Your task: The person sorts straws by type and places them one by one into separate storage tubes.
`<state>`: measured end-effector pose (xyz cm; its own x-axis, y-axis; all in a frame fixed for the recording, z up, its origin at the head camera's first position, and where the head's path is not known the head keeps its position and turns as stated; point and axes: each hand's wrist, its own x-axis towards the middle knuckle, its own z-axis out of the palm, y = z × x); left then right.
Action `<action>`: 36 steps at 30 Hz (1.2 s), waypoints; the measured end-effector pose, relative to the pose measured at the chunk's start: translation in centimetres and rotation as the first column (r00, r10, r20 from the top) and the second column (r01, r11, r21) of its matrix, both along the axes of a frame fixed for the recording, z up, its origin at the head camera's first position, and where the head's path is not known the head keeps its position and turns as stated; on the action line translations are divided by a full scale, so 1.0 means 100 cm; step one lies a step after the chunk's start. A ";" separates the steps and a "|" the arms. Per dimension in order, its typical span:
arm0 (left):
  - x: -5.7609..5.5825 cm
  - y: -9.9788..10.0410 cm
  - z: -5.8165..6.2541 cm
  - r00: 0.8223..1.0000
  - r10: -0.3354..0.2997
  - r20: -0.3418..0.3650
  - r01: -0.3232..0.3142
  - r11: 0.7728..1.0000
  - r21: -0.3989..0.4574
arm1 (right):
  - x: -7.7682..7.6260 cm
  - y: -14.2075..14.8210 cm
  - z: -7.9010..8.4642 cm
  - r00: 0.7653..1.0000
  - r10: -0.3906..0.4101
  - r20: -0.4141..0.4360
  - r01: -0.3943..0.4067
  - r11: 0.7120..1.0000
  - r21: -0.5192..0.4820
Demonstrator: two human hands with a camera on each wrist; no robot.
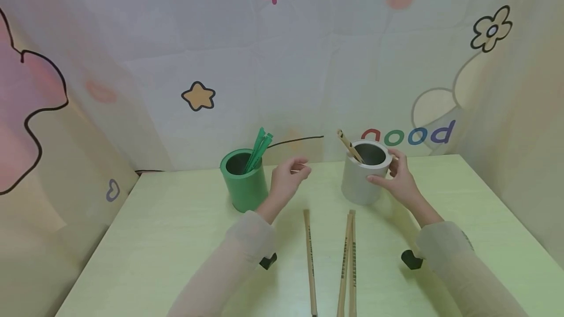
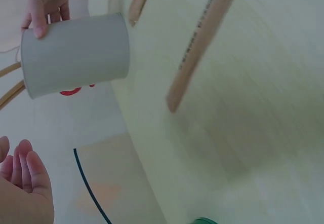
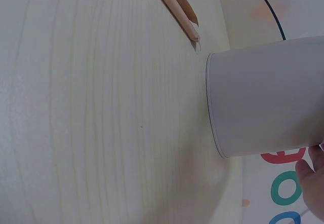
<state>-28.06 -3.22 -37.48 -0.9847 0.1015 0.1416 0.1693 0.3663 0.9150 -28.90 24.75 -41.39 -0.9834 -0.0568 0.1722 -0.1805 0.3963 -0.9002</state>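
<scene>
My right hand [image 1: 400,180] holds the light grey cylindrical cup [image 1: 361,187] by its right side, thumb in front and fingers at the rim. Thin tan sticks [image 1: 350,147] lean out over the cup's left rim. In the left wrist view, the same grey cup [image 2: 76,54] has the fingers at its top edge. My left hand [image 1: 287,177] hovers between the two cups with loosely bent fingers and nothing in them. Beside it stands a green cup [image 1: 246,192] with several green sticks [image 1: 259,150] in it.
Three long tan sticks with dark printing lie on the pale table [image 1: 176,238]: a single stick [image 1: 310,260] and, to its right, a touching pair [image 1: 348,263]. Behind the table's back edge hangs a patterned cloth [image 1: 291,72], with more cloth at both sides.
</scene>
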 end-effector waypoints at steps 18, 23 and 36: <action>0.012 -0.020 -0.052 0.988 -0.070 0.140 0.085 0.991 -0.101 | -0.001 0.000 -0.001 1.000 0.006 -0.008 -0.006 1.000 -0.008; 0.015 -0.022 -0.061 0.977 -0.108 0.186 0.136 0.980 -0.145 | -0.001 0.000 0.000 1.000 0.011 -0.011 -0.011 1.000 -0.013; 0.025 -0.019 -0.086 0.955 -0.164 0.248 0.216 0.955 -0.201 | -0.001 -0.001 0.000 1.000 0.010 -0.017 -0.010 1.000 -0.012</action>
<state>-25.61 -5.11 -46.06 -0.9471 0.2933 -0.1304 0.0544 0.5470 0.8354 -28.98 24.68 -41.39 -0.9798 -0.0640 0.1896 -0.1995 0.3834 -0.9018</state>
